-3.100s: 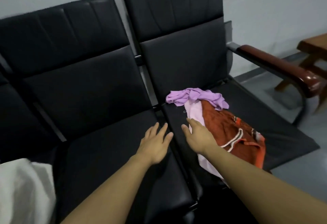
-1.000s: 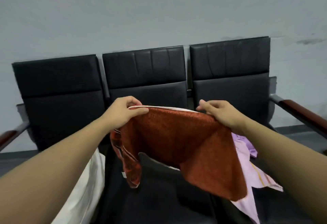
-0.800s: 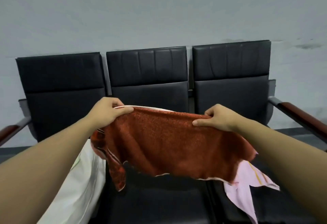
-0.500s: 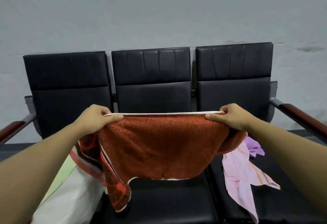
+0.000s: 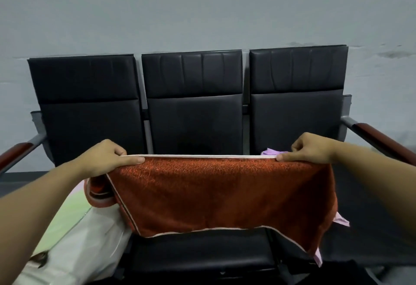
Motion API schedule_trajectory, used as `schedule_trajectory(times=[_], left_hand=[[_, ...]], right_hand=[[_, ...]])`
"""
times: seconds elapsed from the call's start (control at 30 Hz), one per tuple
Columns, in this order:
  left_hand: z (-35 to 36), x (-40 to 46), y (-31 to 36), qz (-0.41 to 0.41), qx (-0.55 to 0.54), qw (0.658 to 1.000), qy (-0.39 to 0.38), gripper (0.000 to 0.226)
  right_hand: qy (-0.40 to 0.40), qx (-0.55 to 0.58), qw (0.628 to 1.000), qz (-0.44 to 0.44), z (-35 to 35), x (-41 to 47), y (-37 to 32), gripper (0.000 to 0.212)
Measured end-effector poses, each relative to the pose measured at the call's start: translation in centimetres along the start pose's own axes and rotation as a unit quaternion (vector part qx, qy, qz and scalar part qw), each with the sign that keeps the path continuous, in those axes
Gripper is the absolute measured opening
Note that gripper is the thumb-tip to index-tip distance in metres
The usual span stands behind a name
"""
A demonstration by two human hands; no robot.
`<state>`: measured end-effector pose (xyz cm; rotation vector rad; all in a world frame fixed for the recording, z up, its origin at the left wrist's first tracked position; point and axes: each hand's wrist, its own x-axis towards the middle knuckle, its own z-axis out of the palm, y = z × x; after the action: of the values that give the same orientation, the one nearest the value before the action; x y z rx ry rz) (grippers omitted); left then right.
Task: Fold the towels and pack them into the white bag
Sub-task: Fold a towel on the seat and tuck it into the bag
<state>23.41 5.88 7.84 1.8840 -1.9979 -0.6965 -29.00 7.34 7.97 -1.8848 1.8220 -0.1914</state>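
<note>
An orange-red towel [image 5: 213,192] with a pale border hangs stretched out in the air above the middle seat. My left hand [image 5: 105,158] pinches its top left corner and my right hand [image 5: 308,148] pinches its top right corner, so the top edge runs taut between them. The white bag [image 5: 90,246], with a pale green panel, lies on the left seat below my left arm. Behind the red towel, a purple towel [image 5: 271,151] peeks out by my right hand, and a pink towel [image 5: 342,221] shows at the lower right on the right seat.
A row of three black padded chairs [image 5: 193,113] stands against a grey wall. Brown wooden armrests flank it, the left armrest [image 5: 13,154] and the right armrest [image 5: 378,138]. The middle seat cushion [image 5: 202,255] lies under the hanging towel.
Both hands lifted the red towel off the right seat and moved apart, pulling its top edge straight. The view rose from the seats to the whole chair row.
</note>
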Motion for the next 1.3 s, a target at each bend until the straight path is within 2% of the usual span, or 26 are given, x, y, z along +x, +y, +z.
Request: schedule_trajectory(times=[0.2, 0.33, 0.43, 0.5, 0.6, 0.7, 0.87, 0.97, 1.07, 1.17, 1.23, 1.3], left_hand=[[1.7, 2.5, 0.1, -0.005, 0.039, 0.999, -0.009, 0.066], [5.7, 7.4, -1.9, -0.024, 0.104, 0.994, -0.006, 0.080], [9.6, 12.4, -3.6, -0.034, 0.162, 0.986, 0.009, 0.071], [12.4, 15.9, -4.8, -0.041, 0.167, 0.985, 0.016, 0.060], [16.9, 20.6, -6.3, -0.036, 0.197, 0.978, 0.066, 0.046], [21.6, 22.7, -6.7, -0.086, 0.157, 0.979, 0.095, 0.060], [31.0, 18.1, -4.1, -0.106, 0.083, 0.988, 0.071, 0.058], [36.1, 12.9, -2.0, -0.086, 0.107, 0.991, 0.000, 0.065], [39.6, 10.5, -1.8, -0.088, 0.162, 0.977, -0.104, 0.074], [40.7, 11.4, -2.2, -0.085, 0.200, 0.971, -0.104, 0.073], [40.5, 12.8, -2.0, -0.091, 0.203, 0.970, -0.101, 0.073], [39.9, 14.4, -2.1, -0.099, 0.195, 0.969, -0.111, 0.073]], right_hand=[[0.005, -0.053, 0.998, 0.018, 1.4, 2.4, 1.4, 0.062], [0.005, -0.174, 0.984, 0.039, 4.0, 6.9, 3.2, 0.073], [0.049, -0.285, 0.957, 0.038, 6.5, 11.9, 5.7, 0.073], [0.069, -0.303, 0.950, 0.023, 8.3, 15.8, 7.7, 0.066], [0.104, -0.294, 0.950, 0.002, 11.6, 21.2, 10.4, 0.053], [0.134, -0.226, 0.964, 0.041, 15.7, 24.2, 12.0, 0.051], [0.223, -0.160, 0.960, 0.051, 23.9, 21.8, 13.1, 0.029], [0.250, -0.139, 0.957, 0.054, 26.8, 18.5, 14.8, 0.027], [0.221, -0.084, 0.968, 0.088, 27.9, 16.0, 17.3, 0.042], [0.127, -0.060, 0.982, 0.129, 28.4, 15.1, 18.9, 0.067], [0.088, -0.039, 0.983, 0.153, 28.5, 15.2, 19.1, 0.064], [0.137, 0.064, 0.972, 0.177, 28.4, 15.8, 18.6, 0.057]])
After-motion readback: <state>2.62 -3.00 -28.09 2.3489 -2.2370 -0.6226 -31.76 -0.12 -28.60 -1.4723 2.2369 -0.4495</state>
